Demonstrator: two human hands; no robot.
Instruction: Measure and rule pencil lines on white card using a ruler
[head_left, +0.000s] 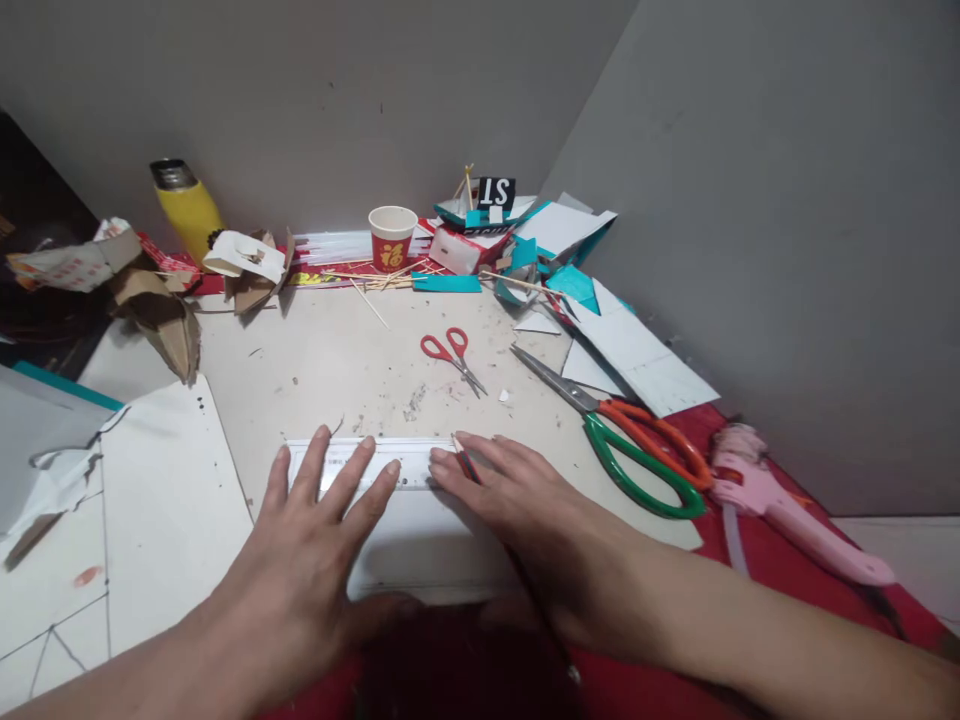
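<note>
My left hand (pixel 319 530) lies with its fingers spread over a clear ruler (pixel 416 476), pressing it on a white sheet (pixel 427 545) near the table's front edge. Closed around a dark pencil (pixel 466 463), my right hand (pixel 510 490) rests at the ruler's right part, the pencil tip by the ruler's upper edge. Small red-handled scissors (pixel 455 358) lie beyond the ruler. To the right are large scissors (pixel 637 440) with one orange and one green handle.
A yellow bottle (pixel 189 212), brown cardboard pieces (pixel 161 320) and a red paper cup (pixel 392 240) stand at the back. Card scraps (pixel 645 360) and a pink glue gun (pixel 795 520) lie right. A marked white board (pixel 169 530) lies left.
</note>
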